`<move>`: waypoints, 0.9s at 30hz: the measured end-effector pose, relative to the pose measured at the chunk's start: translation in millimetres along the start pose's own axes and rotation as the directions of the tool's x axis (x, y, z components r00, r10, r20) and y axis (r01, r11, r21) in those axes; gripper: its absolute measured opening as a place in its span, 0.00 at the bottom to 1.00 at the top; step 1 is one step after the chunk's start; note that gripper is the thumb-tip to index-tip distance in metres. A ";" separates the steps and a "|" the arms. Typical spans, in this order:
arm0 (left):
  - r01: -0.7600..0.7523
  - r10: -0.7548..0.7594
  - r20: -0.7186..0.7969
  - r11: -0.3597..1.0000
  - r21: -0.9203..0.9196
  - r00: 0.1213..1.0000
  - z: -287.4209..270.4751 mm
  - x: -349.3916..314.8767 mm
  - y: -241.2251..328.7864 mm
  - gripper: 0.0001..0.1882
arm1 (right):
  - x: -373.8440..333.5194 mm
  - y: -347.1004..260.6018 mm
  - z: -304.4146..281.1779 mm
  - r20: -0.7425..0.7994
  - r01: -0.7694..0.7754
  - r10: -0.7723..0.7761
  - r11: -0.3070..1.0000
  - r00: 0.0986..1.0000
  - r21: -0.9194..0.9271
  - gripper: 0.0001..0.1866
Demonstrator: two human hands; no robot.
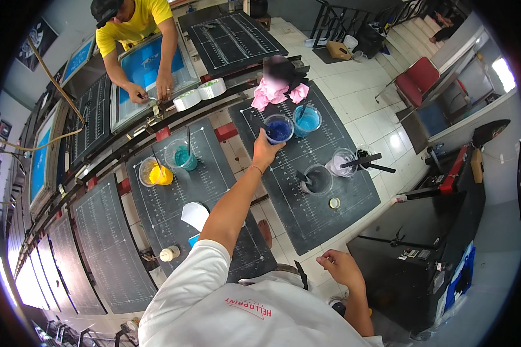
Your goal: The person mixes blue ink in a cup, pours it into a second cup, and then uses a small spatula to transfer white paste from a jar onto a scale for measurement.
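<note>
My left hand [265, 150] reaches forward with its fingers closed on the near side of a clear plastic cup of dark blue ink [279, 129]. A dark stick rests in that cup. Right beside it stands a cup of light blue ink [307, 121], also with a stick in it. Both cups stand on a black gridded board [295, 211]. Nearer me on this board are a clear tub with dark contents [316, 180] and a cup of whitish ink [342, 162] with dark sticks. My right hand [340, 268] hangs beside my body, fingers loosely bent and nothing in it.
A pink cloth [278, 94] lies at the board's far end. On the left board sit a yellow cup [156, 172], a teal cup [182, 155], white paper [195, 216] and a small bottle [169, 253]. Behind, a person in yellow [130, 26] works over a blue screen frame [147, 63].
</note>
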State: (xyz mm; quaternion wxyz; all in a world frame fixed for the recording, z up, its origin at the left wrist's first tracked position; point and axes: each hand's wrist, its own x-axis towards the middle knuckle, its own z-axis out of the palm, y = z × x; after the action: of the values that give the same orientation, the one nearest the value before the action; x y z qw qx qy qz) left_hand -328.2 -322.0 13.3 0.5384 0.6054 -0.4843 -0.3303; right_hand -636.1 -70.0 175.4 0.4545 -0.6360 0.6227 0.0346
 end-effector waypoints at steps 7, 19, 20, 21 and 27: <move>0.126 -0.132 0.051 0.986 0.110 0.990 -1.3 -3.9 2.0 0.43 | -9.1 -3.3 2.3 -0.041 -0.059 0.060 0.998 0.997 0.010 0.24; -0.037 0.003 -0.303 0.994 -0.105 0.953 -41.0 -98.9 48.5 0.20 | 12.9 -18.5 17.2 -0.124 0.202 -0.194 0.978 0.973 0.060 0.19; -0.022 -0.017 -0.229 0.986 -0.165 0.973 -52.4 -123.2 77.1 0.19 | 18.5 -17.9 21.8 -0.140 0.232 -0.218 0.968 0.966 0.093 0.19; -0.002 -0.035 -0.162 0.975 -0.222 0.986 -70.6 -147.8 102.8 0.17 | 25.2 -17.1 29.3 -0.126 0.274 -0.259 0.954 0.958 0.123 0.20; -0.540 0.551 -0.023 0.824 0.173 0.834 -229.7 -249.8 281.4 0.12 | 55.9 -57.1 71.3 0.187 0.373 -0.379 0.925 0.906 0.066 0.23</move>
State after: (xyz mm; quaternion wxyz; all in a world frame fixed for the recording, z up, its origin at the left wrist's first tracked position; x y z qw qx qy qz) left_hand -259.6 3.3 302.8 0.5773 0.4941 -0.6422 -0.1009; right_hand -539.5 -79.0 130.1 0.5208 -0.7308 0.4412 -0.0001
